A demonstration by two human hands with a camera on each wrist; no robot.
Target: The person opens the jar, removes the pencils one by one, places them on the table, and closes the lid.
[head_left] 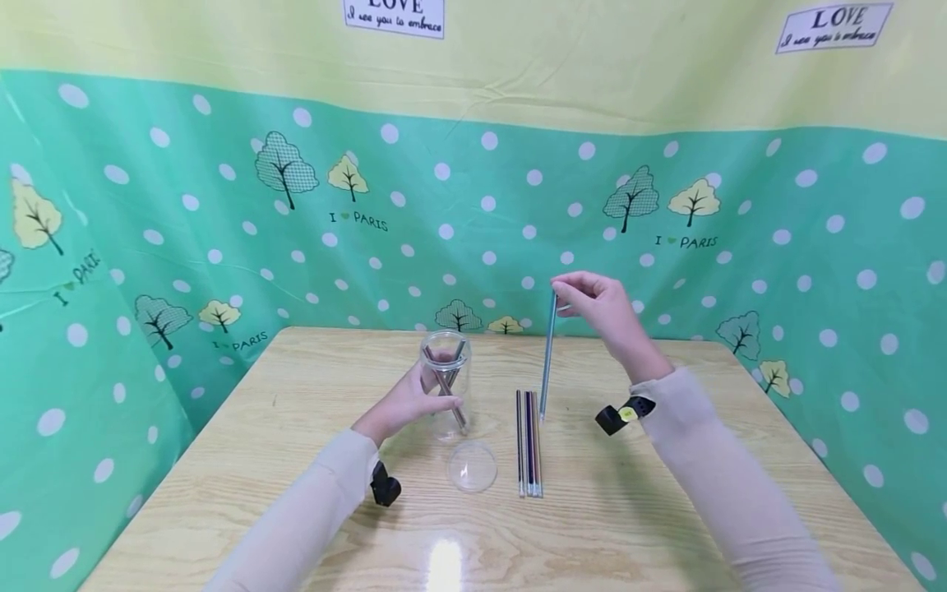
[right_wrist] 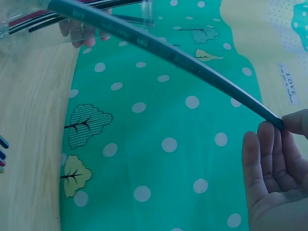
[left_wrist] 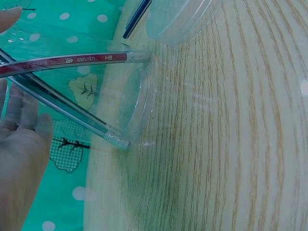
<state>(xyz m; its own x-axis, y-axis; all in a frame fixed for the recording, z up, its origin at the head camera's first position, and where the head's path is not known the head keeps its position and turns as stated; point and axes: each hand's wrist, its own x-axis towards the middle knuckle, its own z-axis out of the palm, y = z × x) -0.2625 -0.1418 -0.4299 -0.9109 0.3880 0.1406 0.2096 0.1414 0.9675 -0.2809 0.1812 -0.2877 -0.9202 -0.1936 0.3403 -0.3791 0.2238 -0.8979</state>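
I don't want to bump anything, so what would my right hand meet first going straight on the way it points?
Probably the green dotted curtain: your right hand, pinching a pencil, seems to point forward and leftward, though depth is unclear.

Teal pencil (blurred toward its far end) cut off atop the right wrist view, clear lid cropped atop the left one, markings on the loose pencils too small to read
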